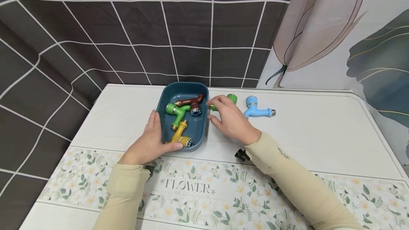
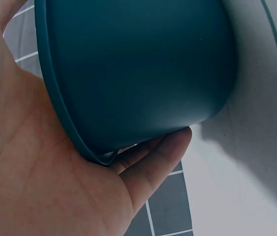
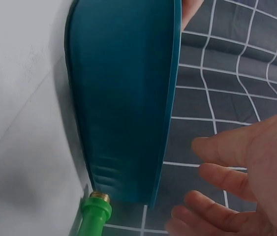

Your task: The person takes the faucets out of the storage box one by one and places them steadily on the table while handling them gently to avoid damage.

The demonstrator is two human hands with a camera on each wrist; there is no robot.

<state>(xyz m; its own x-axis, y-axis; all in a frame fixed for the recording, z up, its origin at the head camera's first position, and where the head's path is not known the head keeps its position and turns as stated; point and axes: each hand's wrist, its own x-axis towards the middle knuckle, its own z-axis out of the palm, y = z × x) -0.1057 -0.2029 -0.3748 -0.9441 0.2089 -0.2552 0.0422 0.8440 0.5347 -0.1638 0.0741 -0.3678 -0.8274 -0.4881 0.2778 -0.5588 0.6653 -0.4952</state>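
Observation:
My left hand (image 1: pixel 148 143) holds a dark teal plastic basin (image 1: pixel 197 127) at its near left corner, fingers along the outer wall and thumb over the near rim. Inside lie a brown tap (image 1: pixel 188 101), a green tap (image 1: pixel 177 115) and a yellow tap (image 1: pixel 179 134). Just right of the basin hovers my right hand (image 1: pixel 233 120), fingers relaxed, holding nothing; the right wrist view shows it apart from the basin wall. Partly hidden behind it, a second green tap (image 1: pixel 232 98) lies on the table. A light blue tap (image 1: pixel 255 111) lies further right.
The white table (image 1: pixel 313 130) carries a floral printed band (image 1: pixel 191 187) near its front. Dark cloth with a white grid (image 1: pixel 137 24) hangs behind and at the left. A leaf-patterned curtain (image 1: pixel 332 27) hangs at the right.

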